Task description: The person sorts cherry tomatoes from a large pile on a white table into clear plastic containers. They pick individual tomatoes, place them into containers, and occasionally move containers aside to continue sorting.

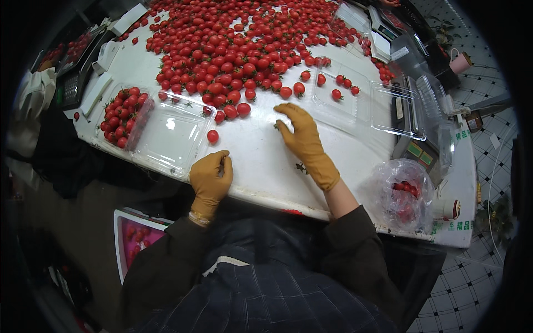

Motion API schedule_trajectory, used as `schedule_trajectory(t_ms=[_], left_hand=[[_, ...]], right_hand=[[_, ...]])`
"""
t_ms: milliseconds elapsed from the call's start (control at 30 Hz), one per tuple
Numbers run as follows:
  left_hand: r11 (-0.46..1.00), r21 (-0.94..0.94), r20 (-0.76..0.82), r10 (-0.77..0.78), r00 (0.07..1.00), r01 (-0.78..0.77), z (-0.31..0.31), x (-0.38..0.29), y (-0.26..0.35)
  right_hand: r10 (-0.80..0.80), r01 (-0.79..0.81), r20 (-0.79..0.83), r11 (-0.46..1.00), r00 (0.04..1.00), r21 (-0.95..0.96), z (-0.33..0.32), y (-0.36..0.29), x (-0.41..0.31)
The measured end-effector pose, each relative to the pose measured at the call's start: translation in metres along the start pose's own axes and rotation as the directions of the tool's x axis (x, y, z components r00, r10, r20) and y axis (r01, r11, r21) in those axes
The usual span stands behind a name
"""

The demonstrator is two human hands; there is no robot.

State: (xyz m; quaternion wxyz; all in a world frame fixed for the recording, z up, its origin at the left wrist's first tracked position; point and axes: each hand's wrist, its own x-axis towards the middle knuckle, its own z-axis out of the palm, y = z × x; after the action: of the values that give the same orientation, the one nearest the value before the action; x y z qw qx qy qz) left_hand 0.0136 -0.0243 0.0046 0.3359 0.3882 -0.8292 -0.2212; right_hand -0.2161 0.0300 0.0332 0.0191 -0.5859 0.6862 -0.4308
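Note:
Both of my hands wear tan gloves over the white table (258, 166). My left hand (211, 175) rests near the front edge with fingers curled; whether it holds anything cannot be told. Just above it lies a single cherry tomato (212, 136). My right hand (297, 137) is further forward, thumb and fingers apart, with a small green stem bit beside the thumb. A big heap of cherry tomatoes (233, 54) spreads beyond both hands. Left of my left hand, a clear plastic clamshell box (170, 137) lies open, its other half filled with tomatoes (123, 116).
Another clear clamshell (341, 100) lies open at the right, with a few tomatoes on or under it. A plastic bag with tomatoes (404, 195) stands by the right front edge, near a scale (416, 152). A white-rimmed pink bin (120, 241) sits below left.

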Motion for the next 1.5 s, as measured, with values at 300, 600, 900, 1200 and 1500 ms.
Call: schedule_trajectory(t_ms=[300, 600, 900, 1200, 1500], left_hand=[[0.998, 0.013, -0.04, 0.067, 0.997, -0.067, 0.001, 0.001, -0.003], [0.997, 0.027, -0.038, 0.074, 0.997, -0.073, 0.002, -0.001, -0.004], [0.996, 0.043, -0.027, 0.078, 0.997, -0.077, 0.003, -0.001, -0.005], [0.995, 0.047, -0.049, 0.096, 0.994, -0.093, 0.003, -0.001, -0.005], [0.997, -0.007, -0.051, 0.077, 0.996, -0.077, 0.003, 0.0, -0.004]], right_hand=[[0.117, -0.084, 0.054, 0.903, 0.992, -0.422, 0.051, 0.063, 0.072], [-0.158, 0.121, 0.25, 0.98, 0.955, 0.159, 0.065, 0.018, 0.053], [-0.164, 0.205, 0.29, 0.972, 0.943, -0.115, 0.093, -0.021, 0.041], [-0.119, 0.164, 0.31, 0.978, 0.943, -0.125, 0.08, -0.023, 0.022], [-0.184, 0.185, 0.14, 0.983, 0.973, 0.003, 0.034, 0.0, 0.037]])
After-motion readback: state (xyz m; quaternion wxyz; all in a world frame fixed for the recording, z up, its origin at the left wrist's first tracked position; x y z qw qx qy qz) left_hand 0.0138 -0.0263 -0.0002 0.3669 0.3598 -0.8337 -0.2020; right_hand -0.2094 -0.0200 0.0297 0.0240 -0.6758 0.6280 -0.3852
